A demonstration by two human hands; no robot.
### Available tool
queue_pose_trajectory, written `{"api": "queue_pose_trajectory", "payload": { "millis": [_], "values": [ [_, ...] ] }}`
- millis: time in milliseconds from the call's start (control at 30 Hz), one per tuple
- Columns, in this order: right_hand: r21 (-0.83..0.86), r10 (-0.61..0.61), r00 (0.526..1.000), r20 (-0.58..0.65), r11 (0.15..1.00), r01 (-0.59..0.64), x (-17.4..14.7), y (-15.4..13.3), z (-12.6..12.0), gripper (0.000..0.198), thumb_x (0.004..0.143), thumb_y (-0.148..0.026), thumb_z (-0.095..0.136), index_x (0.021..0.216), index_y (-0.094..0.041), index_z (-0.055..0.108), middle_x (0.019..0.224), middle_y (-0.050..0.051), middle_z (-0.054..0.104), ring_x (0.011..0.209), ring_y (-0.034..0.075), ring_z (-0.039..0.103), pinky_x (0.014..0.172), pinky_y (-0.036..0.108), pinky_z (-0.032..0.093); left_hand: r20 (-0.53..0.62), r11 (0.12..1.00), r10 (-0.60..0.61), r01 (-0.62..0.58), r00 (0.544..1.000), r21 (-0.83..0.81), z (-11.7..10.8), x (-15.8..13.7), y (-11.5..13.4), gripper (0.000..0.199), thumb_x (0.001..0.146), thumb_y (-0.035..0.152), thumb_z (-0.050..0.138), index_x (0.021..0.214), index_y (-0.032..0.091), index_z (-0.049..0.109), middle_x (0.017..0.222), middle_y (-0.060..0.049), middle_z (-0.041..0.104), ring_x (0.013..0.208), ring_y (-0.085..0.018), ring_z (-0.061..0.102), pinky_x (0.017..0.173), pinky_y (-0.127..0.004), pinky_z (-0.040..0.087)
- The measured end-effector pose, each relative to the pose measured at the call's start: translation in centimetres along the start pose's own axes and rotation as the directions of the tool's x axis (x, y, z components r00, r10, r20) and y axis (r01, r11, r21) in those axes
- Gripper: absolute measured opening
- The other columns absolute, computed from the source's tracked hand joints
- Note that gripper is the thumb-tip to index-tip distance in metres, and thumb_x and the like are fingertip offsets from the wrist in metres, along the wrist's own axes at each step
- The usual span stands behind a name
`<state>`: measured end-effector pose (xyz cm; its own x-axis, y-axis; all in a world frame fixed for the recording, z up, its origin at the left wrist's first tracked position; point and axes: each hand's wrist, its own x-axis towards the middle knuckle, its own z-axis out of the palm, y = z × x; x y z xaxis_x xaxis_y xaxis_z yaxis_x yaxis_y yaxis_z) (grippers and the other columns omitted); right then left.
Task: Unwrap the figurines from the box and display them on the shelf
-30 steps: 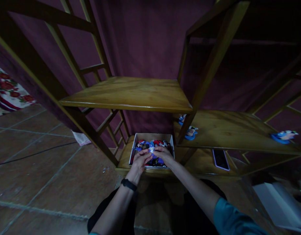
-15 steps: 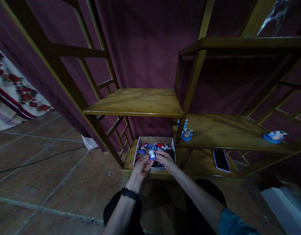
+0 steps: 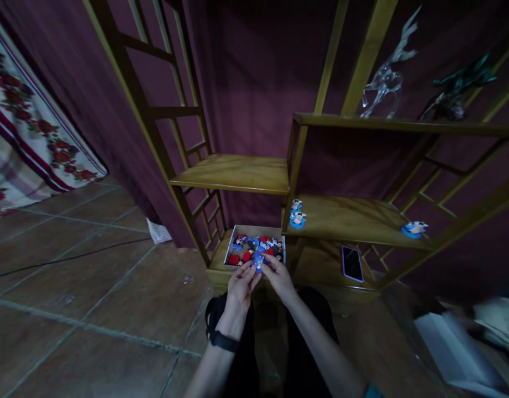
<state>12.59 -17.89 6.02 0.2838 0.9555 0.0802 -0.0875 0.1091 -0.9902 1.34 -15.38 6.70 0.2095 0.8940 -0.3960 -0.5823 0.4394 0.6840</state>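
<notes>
A small purple and white figurine is held between the fingers of both hands. My left hand grips it from the left and below, with a dark band on the wrist. From the right, my right hand pinches it. Just beyond the hands, an open cardboard box rests on the lowest shelf. Several small red, blue and black figurines lie jumbled inside it, partly covered by my fingers.
Blue-based figurines stand at the left of the middle shelf, another at its right. A phone lies below. Above are a clear deer ornament and a dark green ornament. A cable crosses the tiled floor.
My view has shifted back and to the right, bringing the upper shelf's ornaments into sight. The figurine has been turned and tilted in my fingers, and both hands still hold it.
</notes>
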Motion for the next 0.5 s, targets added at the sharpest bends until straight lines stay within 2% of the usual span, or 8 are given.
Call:
{"api": "queue_pose_trajectory", "payload": {
  "millis": [100,167,267,367,500],
  "values": [
    [0.031,-0.050,0.998,0.044,0.998,0.049,-1.4,-1.1,0.5,0.042,0.071,-0.033,0.061,0.112,-0.025,0.054,0.110,0.004,0.063,0.102,0.022,0.059,0.093,0.038,0.043,0.007,0.992,0.121,-0.121,0.993,-0.039,0.8,-1.8,-0.5,0.024,0.065,0.003,0.067,0.087,0.013,0.061,0.074,-0.004,0.068,0.068,-0.012,0.065,0.072,-0.026,0.053],
    [0.022,-0.066,0.998,0.017,0.998,0.065,-2.2,-1.6,0.7,0.042,0.071,-0.033,0.062,0.110,-0.025,0.053,0.107,0.004,0.064,0.101,0.022,0.059,0.091,0.037,0.044,0.009,0.982,0.181,-0.180,0.983,-0.053,1.3,-2.9,-0.6,0.027,0.062,0.006,0.070,0.085,0.013,0.061,0.072,-0.003,0.068,0.067,-0.012,0.065,0.072,-0.026,0.052],
    [0.010,-0.060,0.998,-0.023,0.998,0.060,-2.9,-2.3,0.8,0.036,0.070,-0.033,0.062,0.104,-0.024,0.055,0.100,0.004,0.066,0.095,0.022,0.061,0.086,0.036,0.047,-0.001,0.976,0.214,-0.213,0.977,-0.048,1.7,-4.1,-0.6,0.030,0.057,0.009,0.074,0.084,0.014,0.061,0.070,-0.002,0.068,0.066,-0.012,0.064,0.073,-0.027,0.051],
    [0.015,-0.072,0.997,-0.012,0.997,0.072,-3.4,-2.9,0.6,0.028,0.071,-0.033,0.062,0.097,-0.023,0.058,0.094,0.003,0.068,0.092,0.022,0.062,0.084,0.035,0.048,-0.017,0.972,0.231,-0.232,0.973,-0.027,2.0,-5.0,-0.5,0.032,0.054,0.013,0.076,0.083,0.013,0.061,0.070,-0.003,0.068,0.066,-0.013,0.064,0.073,-0.029,0.050],
    [0.022,-0.097,0.993,-0.060,0.995,0.099,-3.9,-3.4,0.8,0.024,0.070,-0.032,0.062,0.091,-0.020,0.061,0.090,0.003,0.068,0.089,0.022,0.063,0.083,0.036,0.048,-0.045,0.953,0.303,-0.304,0.952,-0.018,2.4,-5.5,-0.7,0.033,0.051,0.016,0.077,0.080,0.011,0.063,0.068,-0.003,0.067,0.060,-0.010,0.062,0.068,-0.025,0.050]
  ]
}}
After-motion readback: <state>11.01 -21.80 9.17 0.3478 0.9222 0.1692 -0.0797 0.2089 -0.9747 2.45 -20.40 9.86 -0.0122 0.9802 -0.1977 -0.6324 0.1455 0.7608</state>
